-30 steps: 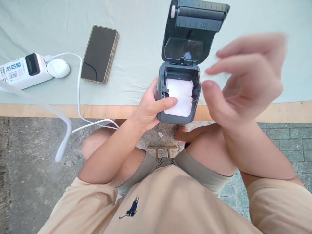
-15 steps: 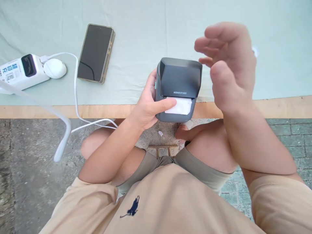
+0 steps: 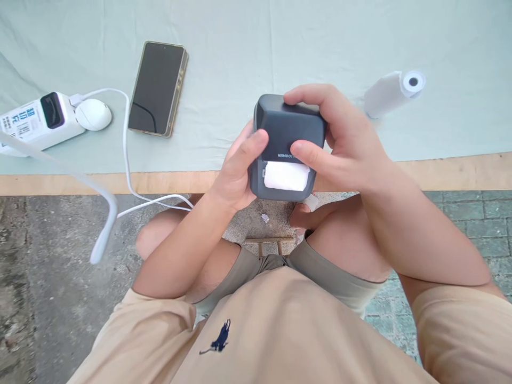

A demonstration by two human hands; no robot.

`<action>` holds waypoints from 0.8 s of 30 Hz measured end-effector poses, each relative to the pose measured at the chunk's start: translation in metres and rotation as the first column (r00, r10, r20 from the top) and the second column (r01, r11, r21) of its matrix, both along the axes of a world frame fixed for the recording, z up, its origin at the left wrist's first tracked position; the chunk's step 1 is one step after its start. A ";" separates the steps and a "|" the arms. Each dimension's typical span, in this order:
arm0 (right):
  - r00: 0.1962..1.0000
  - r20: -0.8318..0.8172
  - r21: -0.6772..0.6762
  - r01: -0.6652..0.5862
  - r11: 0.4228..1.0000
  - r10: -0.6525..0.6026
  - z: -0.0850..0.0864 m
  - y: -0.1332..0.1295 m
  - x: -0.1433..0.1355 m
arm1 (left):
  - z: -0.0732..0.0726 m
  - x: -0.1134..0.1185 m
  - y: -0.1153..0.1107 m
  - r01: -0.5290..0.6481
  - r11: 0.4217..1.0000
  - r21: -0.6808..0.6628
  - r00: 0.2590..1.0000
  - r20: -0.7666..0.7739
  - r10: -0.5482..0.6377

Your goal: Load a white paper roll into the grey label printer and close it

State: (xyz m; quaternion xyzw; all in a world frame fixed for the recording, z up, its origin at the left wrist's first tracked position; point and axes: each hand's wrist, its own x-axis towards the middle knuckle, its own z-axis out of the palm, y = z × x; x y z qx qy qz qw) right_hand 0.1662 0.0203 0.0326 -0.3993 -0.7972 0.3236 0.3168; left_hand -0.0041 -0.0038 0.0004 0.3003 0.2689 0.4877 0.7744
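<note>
We see the tabletop (image 3: 180, 183) first, its pale green cloth stopping short of the bare wooden edge. Above that near edge, between both hands, is the printer (image 3: 294, 125), lid down and front towards the wearer, probably held close so both thumbs reach it. The left hand (image 3: 236, 170) cups its left side, thumb bent onto the lid, seemingly as a steadying grip; we cannot see its other fingertips. The right hand (image 3: 348, 138) pinches the lid between forefinger at the far edge and thumb by the lettering, a span that would suit pressing. Far left, well apart, we find the power strip (image 3: 30, 125), a cable (image 3: 125, 138) running from its end. Near that lies the phone (image 3: 156, 88), screen up, perhaps so it can be read. The paper roll (image 3: 386, 95) rests beyond the right hand. Smaller, the white paper (image 3: 287, 177) shows at the printer's front.
</note>
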 end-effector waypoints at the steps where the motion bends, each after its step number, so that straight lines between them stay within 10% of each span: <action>1: 1.000 -0.012 0.015 0.012 1.000 -0.012 -0.002 0.001 0.001 | 0.000 0.001 0.001 0.016 1.000 -0.007 1.000 0.023 -0.016; 7: 0.992 -0.074 0.054 0.104 0.993 -0.100 -0.008 0.004 0.009 | -0.006 -0.001 0.010 -0.026 0.998 -0.062 0.998 -0.057 0.023; 19: 0.990 0.127 0.239 -0.094 0.966 0.065 0.008 -0.003 0.013 | -0.004 -0.005 0.005 -0.132 0.989 -0.063 0.989 -0.077 0.127; 24: 0.965 0.182 0.575 0.050 0.816 -0.188 0.009 -0.005 0.011 | -0.004 -0.002 0.007 -0.111 0.991 -0.070 0.990 -0.096 0.104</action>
